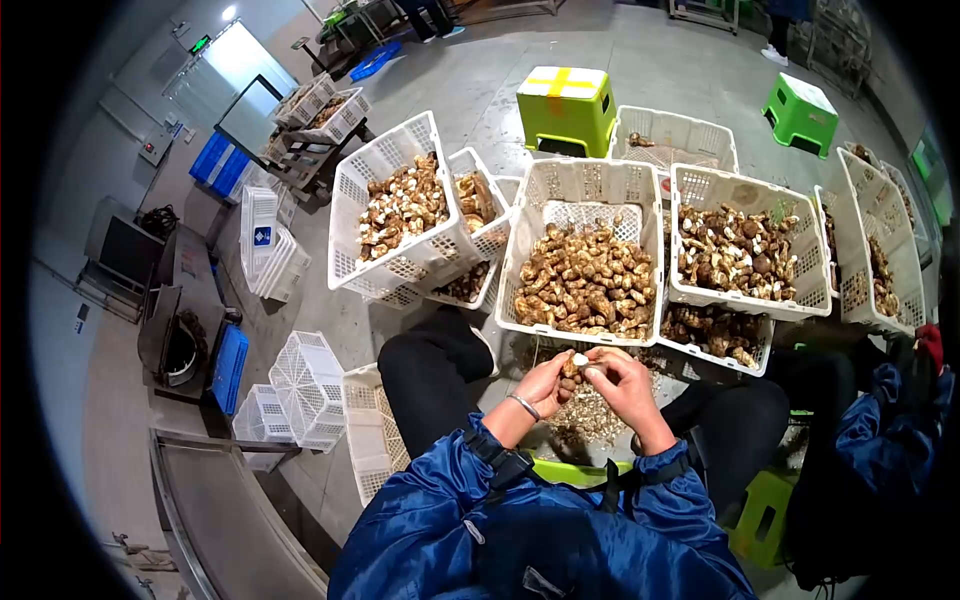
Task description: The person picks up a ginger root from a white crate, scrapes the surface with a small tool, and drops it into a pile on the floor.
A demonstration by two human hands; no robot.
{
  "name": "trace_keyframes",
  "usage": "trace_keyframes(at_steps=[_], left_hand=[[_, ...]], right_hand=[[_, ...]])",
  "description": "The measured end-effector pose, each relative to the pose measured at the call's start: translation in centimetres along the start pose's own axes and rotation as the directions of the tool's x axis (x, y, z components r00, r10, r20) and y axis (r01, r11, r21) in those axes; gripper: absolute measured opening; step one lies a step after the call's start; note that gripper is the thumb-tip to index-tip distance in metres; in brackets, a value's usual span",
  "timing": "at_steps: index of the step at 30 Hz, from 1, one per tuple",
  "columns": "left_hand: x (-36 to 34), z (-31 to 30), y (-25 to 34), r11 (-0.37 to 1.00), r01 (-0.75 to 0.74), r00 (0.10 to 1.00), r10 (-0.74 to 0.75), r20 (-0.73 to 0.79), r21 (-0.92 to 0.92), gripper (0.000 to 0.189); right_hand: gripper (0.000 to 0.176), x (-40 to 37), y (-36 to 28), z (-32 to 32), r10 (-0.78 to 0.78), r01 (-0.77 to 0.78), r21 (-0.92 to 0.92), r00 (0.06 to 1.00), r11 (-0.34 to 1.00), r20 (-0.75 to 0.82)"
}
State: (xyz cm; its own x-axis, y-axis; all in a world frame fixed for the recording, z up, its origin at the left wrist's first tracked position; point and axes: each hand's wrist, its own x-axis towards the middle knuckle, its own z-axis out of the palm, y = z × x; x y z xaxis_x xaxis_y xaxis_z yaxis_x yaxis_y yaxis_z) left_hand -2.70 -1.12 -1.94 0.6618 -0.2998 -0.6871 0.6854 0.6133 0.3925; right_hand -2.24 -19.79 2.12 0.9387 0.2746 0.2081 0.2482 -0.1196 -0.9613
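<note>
Between my knees, my left hand (541,387) is closed around a brown mushroom (570,370) with a pale cut end. My right hand (622,384) meets it from the other side, fingers pinched close to the pale end. Whatever thin thing those right fingers may grip is too small to make out. Pale trimmings (588,418) lie in a heap on the floor under both hands. Just beyond them stands a white crate (585,180) holding many brown mushrooms (585,280).
More mushroom crates flank it: a tilted one (345,235) at left and a stacked one (745,185) at right. Green stools (567,125) stand behind. White crates (305,390) and a steel table (215,500) are at left. Someone in blue sleeves (885,430) sits close at right.
</note>
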Motion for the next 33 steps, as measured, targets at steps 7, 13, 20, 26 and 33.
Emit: trace_keyframes(at_steps=[7, 13, 20, 26, 33], left_hand=[[-0.5, -1.0, 2.5, 0.999, 0.006, 0.986, 0.003, 0.168, -0.049, 0.027], [-4.9, 0.0, 21.0, 0.616, -0.591, 0.632, 0.755, 0.175, -0.521, 0.053], [8.4, -5.5, 19.2, -0.316, -0.084, 0.55, 0.776, 0.308, 0.945, 0.032], [16.0, -6.9, 12.3, -0.512, 0.169, 0.467, 0.794, 0.389, 0.842, 0.029], [19.8, -5.6, 14.2, -0.793, 0.249, 0.653, 0.562, 0.508, 0.557, 0.013]], right_hand=[[0.014, 0.2, 1.9, -0.2, 0.225, -0.196, 0.185, 0.962, 0.963, -0.153], [0.016, 0.5, 3.2, -0.9, 0.251, -0.235, 0.104, 0.948, 0.966, -0.197], [0.017, 0.8, 4.1, -0.1, 0.293, -0.284, 0.076, 0.946, 0.956, -0.14], [0.017, 1.4, 3.6, 0.2, 0.3, -0.309, -0.055, 0.944, 0.949, -0.135], [0.019, 1.5, 4.8, 0.7, 0.345, -0.35, -0.052, 0.934, 0.935, -0.092]])
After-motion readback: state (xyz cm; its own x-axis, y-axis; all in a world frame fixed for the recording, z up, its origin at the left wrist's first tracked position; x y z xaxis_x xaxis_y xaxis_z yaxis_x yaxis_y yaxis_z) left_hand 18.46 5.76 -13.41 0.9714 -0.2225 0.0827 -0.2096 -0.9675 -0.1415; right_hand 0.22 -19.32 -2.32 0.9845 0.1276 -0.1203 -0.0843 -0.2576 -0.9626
